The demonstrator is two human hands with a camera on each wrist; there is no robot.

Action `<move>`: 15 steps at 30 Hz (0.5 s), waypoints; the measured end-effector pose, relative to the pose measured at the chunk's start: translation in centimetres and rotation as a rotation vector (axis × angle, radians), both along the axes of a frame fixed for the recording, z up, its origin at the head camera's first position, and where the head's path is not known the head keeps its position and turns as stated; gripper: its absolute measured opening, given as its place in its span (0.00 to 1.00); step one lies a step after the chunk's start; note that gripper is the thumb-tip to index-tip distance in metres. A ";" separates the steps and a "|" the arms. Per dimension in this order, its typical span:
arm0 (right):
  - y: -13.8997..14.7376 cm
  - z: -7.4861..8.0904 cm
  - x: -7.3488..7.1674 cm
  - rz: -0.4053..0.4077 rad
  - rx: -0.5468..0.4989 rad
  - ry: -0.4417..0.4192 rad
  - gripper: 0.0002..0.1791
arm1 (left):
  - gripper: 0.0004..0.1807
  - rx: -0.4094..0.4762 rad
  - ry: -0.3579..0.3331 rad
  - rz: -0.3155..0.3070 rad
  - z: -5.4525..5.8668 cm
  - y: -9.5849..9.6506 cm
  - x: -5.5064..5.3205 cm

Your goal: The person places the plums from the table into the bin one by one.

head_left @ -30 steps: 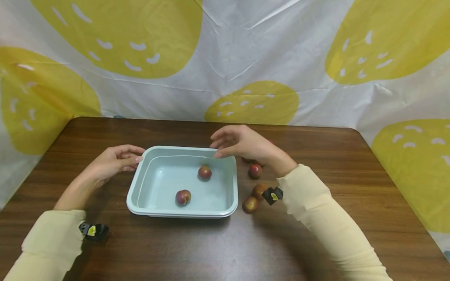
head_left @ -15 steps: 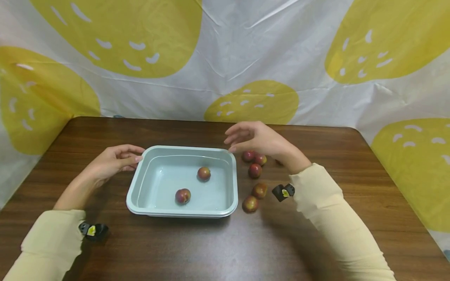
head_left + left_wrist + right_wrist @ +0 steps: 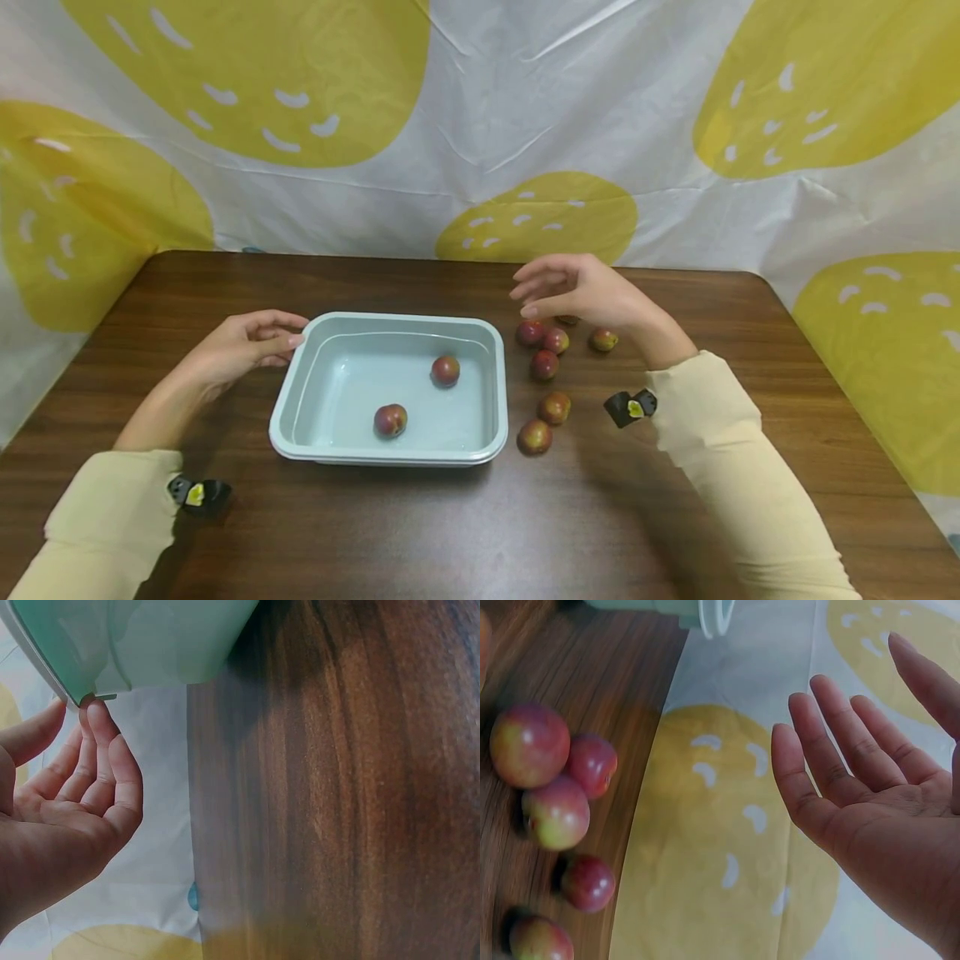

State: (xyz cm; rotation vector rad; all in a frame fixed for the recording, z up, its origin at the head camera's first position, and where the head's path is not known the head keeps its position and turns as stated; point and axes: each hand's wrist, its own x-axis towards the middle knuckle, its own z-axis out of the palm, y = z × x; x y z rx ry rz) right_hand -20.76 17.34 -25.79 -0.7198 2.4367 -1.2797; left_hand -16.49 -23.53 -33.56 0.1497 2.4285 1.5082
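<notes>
My left hand pinches the far left corner of a pale blue-green plastic basin; in the left wrist view the thumb lies at the outer side of the rim with the fingertips under it. Two reddish plums, one nearer and one farther back, lie apart on the basin floor. My right hand hovers with loosely bent fingers and nothing in them, right of the basin and over the far plums. The right wrist view shows the palm bare, several plums below on the table.
Right of the basin, several plums lie loose on the brown wooden table: a cluster of three, a pair nearer me, and one farther right. A lemon-print cloth hangs behind the table.
My right hand has moved right, from above the basin's far rim to over the loose plums. The farther plum in the basin has rolled slightly. My left hand stays at the rim.
</notes>
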 end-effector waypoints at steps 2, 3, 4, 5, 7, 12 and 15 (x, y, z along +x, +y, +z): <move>0.5 0.0 0.0 -0.016 -0.008 -0.005 0.21 | 0.28 0.004 0.004 -0.002 0.0 0.0 0.0; 0.7 0.0 0.0 -0.023 -0.013 -0.009 0.21 | 0.28 0.005 0.004 0.000 0.0 0.0 0.0; 1.0 0.0 0.0 -0.028 -0.020 -0.013 0.21 | 0.28 0.005 0.004 0.001 0.0 0.1 0.0; 1.3 0.0 0.0 -0.032 -0.028 -0.017 0.21 | 0.28 0.003 0.005 0.002 0.1 0.1 0.0; 1.9 -0.1 -0.1 -0.033 -0.046 -0.025 0.21 | 0.28 0.002 0.005 0.004 0.1 0.1 0.0; 3.4 -0.2 -0.4 -0.028 -0.080 -0.050 0.22 | 0.28 0.007 0.002 0.006 0.2 0.1 0.0; 4.2 -0.2 -0.5 -0.045 -0.062 -0.039 0.22 | 0.28 0.013 0.004 0.005 0.1 0.1 0.0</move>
